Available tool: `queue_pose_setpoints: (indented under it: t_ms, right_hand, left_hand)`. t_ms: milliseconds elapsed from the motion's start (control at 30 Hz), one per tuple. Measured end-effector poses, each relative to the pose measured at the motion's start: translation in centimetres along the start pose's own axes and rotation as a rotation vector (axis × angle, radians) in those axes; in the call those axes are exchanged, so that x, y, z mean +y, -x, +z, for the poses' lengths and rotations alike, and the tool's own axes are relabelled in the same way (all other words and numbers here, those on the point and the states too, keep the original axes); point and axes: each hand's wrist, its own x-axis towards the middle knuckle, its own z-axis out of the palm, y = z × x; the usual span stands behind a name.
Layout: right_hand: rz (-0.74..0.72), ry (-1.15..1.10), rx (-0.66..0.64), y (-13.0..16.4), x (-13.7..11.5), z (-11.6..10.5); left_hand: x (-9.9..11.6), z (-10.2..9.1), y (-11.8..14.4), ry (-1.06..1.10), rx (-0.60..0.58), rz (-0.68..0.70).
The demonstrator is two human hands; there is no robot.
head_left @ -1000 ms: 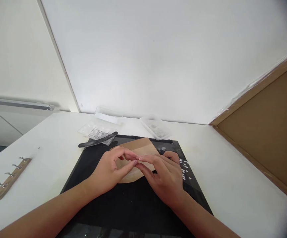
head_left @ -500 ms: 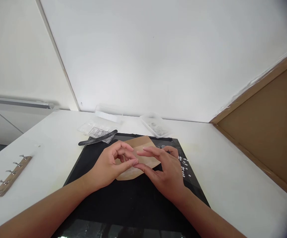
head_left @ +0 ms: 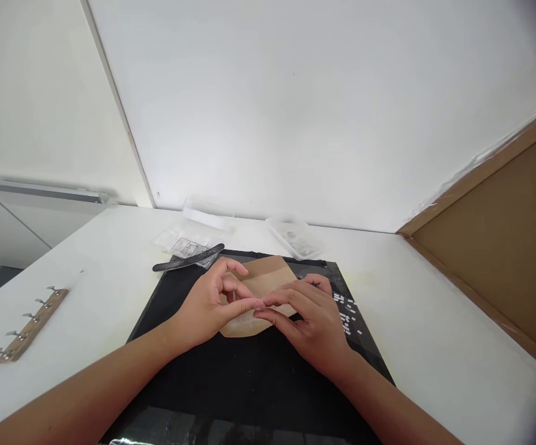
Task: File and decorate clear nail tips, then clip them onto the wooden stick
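Both hands meet over a brown paper piece [head_left: 268,278] that lies on a black mat [head_left: 249,377]. My left hand [head_left: 209,306] has its fingers loosely curled and its thumb stretched to the right. My right hand [head_left: 316,327] brings its thumb and forefinger tips against the tip of that left thumb. Whether something small sits between those fingertips cannot be told. Small white bits [head_left: 348,312] lie scattered on the mat just right of my right hand.
A black nail file [head_left: 188,260] rests on clear plastic packaging [head_left: 184,244] behind the mat. A clear tray [head_left: 293,238] and a clear box [head_left: 207,213] stand near the wall. A wooden hook rack [head_left: 29,324] lies at the left. A brown board [head_left: 504,241] leans at the right.
My right hand's fingers spread apart from the left thumb, then closed onto its tip again. Both hands stayed over the brown paper. The camera shifted slightly.
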Motion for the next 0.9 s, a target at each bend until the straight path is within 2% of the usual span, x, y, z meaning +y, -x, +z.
queue_pose_setpoints:
  t_ms: [200,367,467,600,733,900]
  right_hand:
    - [-0.018,-0.033,-0.005,0.0,0.9,-0.1]
    - [0.007,-0.031,0.033,-0.1,1.8,-0.4]
    - [0.044,-0.029,0.038,0.0,2.4,-0.7]
    - [0.057,-0.013,0.029,0.2,2.9,-0.9]
    - [0.086,0.004,0.031,0.2,3.5,-1.0]
    - [0.143,0.035,0.021,0.0,4.3,-1.3]
  left_hand:
    - [-0.6,-1.4,-0.6,-0.482,0.053,0.377]
    - [-1.2,-1.9,-0.9,-0.529,0.116,0.531]
    - [-1.4,-1.8,-1.0,-0.566,0.099,0.574]
    - [-1.6,-1.8,-1.0,-0.678,0.099,0.571]
    - [-1.7,-1.7,-0.9,-0.694,0.09,0.568]
    - [-1.1,-1.6,-0.6,-0.68,0.01,0.612]
